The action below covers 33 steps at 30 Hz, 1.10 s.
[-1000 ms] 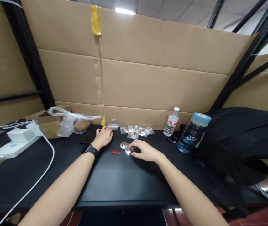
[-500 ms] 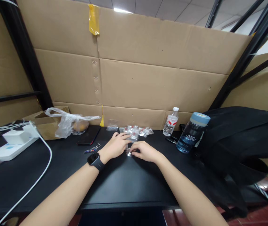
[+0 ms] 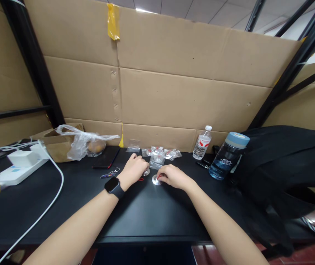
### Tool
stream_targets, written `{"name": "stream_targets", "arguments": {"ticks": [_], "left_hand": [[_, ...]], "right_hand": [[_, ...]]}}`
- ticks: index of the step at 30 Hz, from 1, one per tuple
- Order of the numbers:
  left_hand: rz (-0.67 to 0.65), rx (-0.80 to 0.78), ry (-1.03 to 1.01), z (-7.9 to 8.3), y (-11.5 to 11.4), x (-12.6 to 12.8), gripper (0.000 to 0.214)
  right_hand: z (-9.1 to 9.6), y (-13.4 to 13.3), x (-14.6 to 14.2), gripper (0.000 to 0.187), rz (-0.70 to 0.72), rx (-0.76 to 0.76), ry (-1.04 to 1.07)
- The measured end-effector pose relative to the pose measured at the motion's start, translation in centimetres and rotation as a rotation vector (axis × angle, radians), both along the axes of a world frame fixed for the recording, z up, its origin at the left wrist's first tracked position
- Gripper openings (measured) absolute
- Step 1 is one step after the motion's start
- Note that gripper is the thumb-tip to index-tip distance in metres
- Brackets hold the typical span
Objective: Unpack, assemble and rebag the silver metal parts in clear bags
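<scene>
My right hand (image 3: 174, 176) is closed in a pinch at a round shiny silver disc (image 3: 156, 180) on the black table. A bit of red shows between its fingertips and the disc. To its left, my left hand (image 3: 134, 170), with a dark watch on the wrist, has curled fingers around a second silver disc (image 3: 146, 172), partly hidden by them. A small red loop (image 3: 140, 179) pokes out below that hand. Just beyond both hands lie several clear plastic packets (image 3: 157, 157) holding silver pieces with red parts.
A flat clear bag (image 3: 133, 145), a dark phone (image 3: 106, 158) and a keychain (image 3: 109, 173) lie left. Farther left are a knotted plastic bag (image 3: 77, 145) and white power strip (image 3: 21, 169). A water bottle (image 3: 202, 142), blue-lidded bottle (image 3: 226, 156) and black bag (image 3: 279, 165) stand right.
My hands have moved apart; the left has drawn back from the packets and curled its fingers. The disc at my right hand is now more exposed, and a red loop shows under the left.
</scene>
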State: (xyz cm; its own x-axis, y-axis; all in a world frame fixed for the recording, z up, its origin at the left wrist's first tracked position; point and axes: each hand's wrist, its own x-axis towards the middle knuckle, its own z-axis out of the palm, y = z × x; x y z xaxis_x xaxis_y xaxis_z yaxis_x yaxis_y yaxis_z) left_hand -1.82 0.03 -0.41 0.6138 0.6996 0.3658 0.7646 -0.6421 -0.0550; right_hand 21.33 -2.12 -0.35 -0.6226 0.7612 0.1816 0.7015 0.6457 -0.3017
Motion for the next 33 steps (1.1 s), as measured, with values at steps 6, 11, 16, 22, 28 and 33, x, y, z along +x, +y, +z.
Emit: {"name": "stream_targets", "arguments": {"ticks": [6,11,16,22,28,33], "left_hand": [[-0.065,-0.047,-0.311,1.4,-0.5,-0.6,0.017],[-0.127,-0.149,-0.629,1.2,-0.5,0.4,0.017],[-0.137,-0.191,-0.793,0.7,-1.0,1.7,0.020],[-0.080,-0.199,-0.847,0.2,-1.3,2.2,0.021],[-0.054,-0.165,-0.801,0.3,-1.4,2.3,0.019],[-0.067,-0.162,-0.717,0.2,-1.2,2.2,0.015]], "right_hand": [[0.7,-0.1,0.2,0.007,-0.053,0.056,0.216],[0.5,0.5,-0.5,0.010,-0.054,-0.086,0.696],[-0.8,0.6,-2.1,0.021,-0.036,-0.383,1.103],[-0.6,0.2,-2.3,0.027,-0.020,-0.528,1.221],[-0.1,0.3,-1.6,0.044,-0.009,-0.626,1.194],[0.1,0.1,-1.5,0.055,-0.034,-0.551,1.153]]}}
